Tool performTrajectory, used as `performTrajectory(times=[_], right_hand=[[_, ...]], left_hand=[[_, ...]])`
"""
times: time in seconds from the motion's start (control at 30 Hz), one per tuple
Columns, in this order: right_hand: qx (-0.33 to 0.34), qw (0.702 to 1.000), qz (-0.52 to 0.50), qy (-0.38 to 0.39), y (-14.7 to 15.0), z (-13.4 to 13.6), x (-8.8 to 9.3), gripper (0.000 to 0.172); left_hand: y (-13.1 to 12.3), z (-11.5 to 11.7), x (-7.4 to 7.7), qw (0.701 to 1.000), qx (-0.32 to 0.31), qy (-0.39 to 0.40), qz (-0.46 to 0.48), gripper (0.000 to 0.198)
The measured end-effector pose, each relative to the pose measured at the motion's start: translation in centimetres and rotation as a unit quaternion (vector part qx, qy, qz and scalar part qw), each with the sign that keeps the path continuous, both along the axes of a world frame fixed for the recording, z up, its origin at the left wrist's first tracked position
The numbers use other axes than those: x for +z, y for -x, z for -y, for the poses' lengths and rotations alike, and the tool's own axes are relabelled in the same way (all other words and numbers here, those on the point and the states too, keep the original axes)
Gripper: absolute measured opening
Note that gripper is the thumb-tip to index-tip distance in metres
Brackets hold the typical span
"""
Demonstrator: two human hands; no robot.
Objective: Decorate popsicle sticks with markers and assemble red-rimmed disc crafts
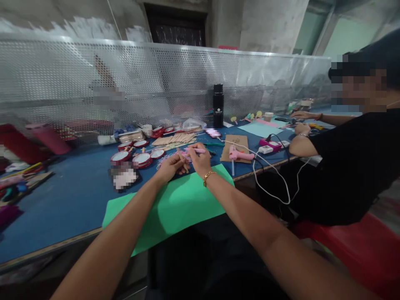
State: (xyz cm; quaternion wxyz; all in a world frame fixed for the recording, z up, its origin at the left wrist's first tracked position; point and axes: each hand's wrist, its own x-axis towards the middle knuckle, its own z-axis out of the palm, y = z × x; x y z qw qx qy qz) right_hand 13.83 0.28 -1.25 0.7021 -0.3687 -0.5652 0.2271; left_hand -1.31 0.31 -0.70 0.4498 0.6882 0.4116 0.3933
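Observation:
My left hand (pixel 170 167) is closed around a flat wooden craft stick (pixel 182 157). Close beside it, my right hand (pixel 200 157) pinches a slim pink pen (pixel 196 150) whose tip points toward the stick; the exact contact is too small to tell. Both hands are above the far edge of a green sheet (pixel 175 204) that overhangs the table's front. Behind the fingers lies a tangle of pink and purple strings (pixel 161 161). Several small red-rimmed drums (pixel 142 160) with white faces sit to the left, and a pile of craft sticks (pixel 175 140) lies behind.
To the right, a pink glue gun (pixel 239 155) rests on a cardboard piece (pixel 228 154), near a purple power strip (pixel 271 144) with white cables. A black bottle (pixel 218 106) stands by the perforated metal screen (pixel 131 79). A co-worker (pixel 353 166) sits at the right.

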Motion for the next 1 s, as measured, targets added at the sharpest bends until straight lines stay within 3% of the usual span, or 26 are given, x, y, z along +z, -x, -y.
performTrajectory(times=[0.1,0.5,1.0], right_hand=[[0.012,1.000,-0.005,-0.003,-0.05,0.05,0.13,0.028],[0.008,1.000,-0.005,0.003,-0.12,-0.04,-0.02,0.010],[-0.010,0.999,0.034,0.002,-0.14,0.02,0.07,0.018]], left_hand=[[0.04,0.00,0.10,1.000,-0.001,-0.003,-0.010,0.052],[-0.04,-0.56,-0.35,1.000,-0.006,-0.012,0.002,0.045],[-0.24,-0.33,-0.08,1.000,-0.012,-0.025,0.003,0.047]])
